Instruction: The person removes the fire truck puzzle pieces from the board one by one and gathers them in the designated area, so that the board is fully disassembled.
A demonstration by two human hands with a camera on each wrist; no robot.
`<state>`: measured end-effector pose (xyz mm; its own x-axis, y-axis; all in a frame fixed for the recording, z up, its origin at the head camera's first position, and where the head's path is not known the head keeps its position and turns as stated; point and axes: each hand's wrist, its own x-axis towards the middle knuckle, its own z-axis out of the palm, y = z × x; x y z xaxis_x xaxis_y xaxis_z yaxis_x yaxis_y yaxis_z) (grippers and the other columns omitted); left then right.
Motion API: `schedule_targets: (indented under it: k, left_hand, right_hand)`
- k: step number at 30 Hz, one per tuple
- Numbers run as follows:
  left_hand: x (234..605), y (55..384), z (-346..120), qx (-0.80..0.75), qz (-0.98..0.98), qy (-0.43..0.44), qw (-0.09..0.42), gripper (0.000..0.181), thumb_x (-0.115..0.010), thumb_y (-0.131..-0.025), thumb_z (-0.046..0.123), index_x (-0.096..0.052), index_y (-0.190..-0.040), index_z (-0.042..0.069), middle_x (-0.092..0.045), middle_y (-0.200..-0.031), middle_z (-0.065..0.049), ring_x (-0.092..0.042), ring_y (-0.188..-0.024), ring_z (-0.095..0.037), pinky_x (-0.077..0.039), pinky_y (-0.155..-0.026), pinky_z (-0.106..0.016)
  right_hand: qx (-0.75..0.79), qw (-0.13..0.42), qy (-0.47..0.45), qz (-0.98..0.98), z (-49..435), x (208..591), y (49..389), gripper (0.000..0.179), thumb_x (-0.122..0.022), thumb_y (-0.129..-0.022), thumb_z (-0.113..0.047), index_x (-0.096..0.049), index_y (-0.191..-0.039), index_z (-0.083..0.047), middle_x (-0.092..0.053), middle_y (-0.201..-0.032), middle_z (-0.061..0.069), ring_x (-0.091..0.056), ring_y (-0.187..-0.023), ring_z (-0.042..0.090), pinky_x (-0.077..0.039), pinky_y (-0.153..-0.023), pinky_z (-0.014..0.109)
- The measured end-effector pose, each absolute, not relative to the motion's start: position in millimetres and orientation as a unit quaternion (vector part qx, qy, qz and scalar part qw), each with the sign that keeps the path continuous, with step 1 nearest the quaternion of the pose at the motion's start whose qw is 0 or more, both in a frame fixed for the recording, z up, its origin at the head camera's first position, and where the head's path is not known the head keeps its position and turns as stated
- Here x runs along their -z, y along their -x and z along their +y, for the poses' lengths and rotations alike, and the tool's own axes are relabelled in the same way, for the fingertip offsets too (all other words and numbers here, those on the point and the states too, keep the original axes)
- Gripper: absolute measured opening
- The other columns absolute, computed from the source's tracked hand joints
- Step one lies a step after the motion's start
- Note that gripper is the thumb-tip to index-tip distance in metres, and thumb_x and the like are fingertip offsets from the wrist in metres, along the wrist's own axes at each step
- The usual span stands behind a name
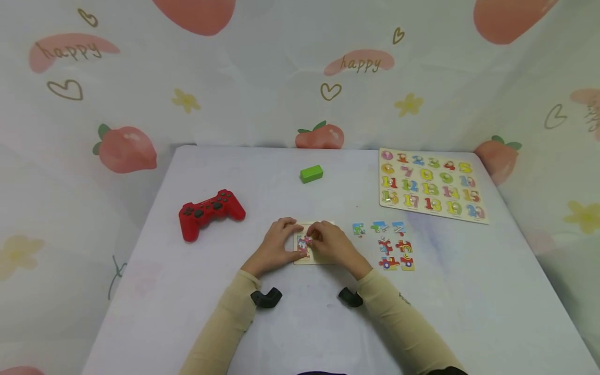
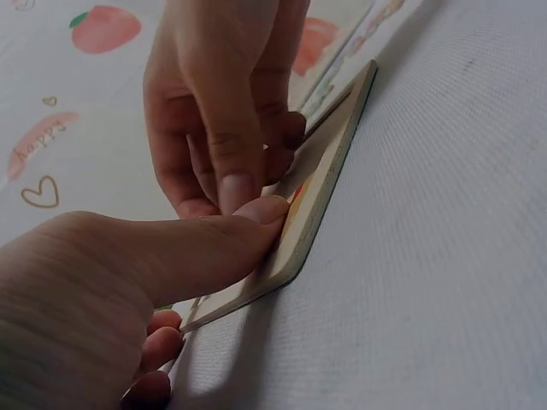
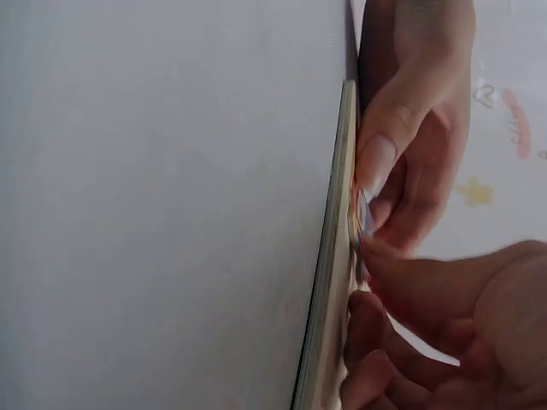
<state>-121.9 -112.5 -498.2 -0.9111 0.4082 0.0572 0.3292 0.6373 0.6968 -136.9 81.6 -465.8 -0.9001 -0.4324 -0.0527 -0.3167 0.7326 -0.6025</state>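
A small wooden puzzle board [image 1: 322,260] lies on the table between the hands, with colourful jigsaw pieces [image 1: 302,245] at its left side. My left hand [image 1: 275,247] holds the board at its left, the thumb pressing down near the front edge and the fingers around the far side. Above the board, my right hand [image 1: 335,246] pinches a small puzzle piece [image 3: 362,213] between thumb and fingers, close to the left thumb. The fingers hide most of that piece. In the left wrist view the board's edge [image 2: 318,213] looks thin and pale.
Several loose puzzle pieces [image 1: 385,246] lie right of the board. A number board [image 1: 433,186] is at the back right, a green block [image 1: 311,174] at the back middle, a red game controller [image 1: 211,213] at the left. Black curved wrist mounts [image 1: 266,298] sit by the wrists.
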Motion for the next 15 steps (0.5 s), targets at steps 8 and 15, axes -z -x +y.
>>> schedule_targets:
  k: [8,15]
  left_hand:
    - [498.6,122.0,-112.7,-0.383,0.900,-0.200,0.055,0.066,-0.077,-0.078,0.035,-0.053,-0.134,0.010,-0.039,-0.141,-0.011,-0.035,-0.130,-0.029,-0.030,-0.107,-0.048]
    - [500.7,123.5,-112.0,-0.378,0.903,-0.198,0.058,0.069,-0.078,-0.078,0.035,-0.051,-0.136,0.010,-0.039,-0.141,-0.011,-0.035,-0.130,-0.028,-0.030,-0.108,-0.048]
  right_hand:
    - [0.351,0.087,0.163,0.918,75.9,464.0,139.0,0.007,-0.069,-0.087,-0.014,-0.064,-0.083,-0.012,-0.066,-0.078,-0.002,-0.058,-0.073,0.012,-0.048,-0.070,0.030]
    - [0.382,0.098,0.147,0.907,78.0,469.2,142.0,0.006,-0.070,-0.087,-0.013,-0.065,-0.084,-0.011,-0.065,-0.077,-0.001,-0.058,-0.073,0.011,-0.046,-0.070,0.029]
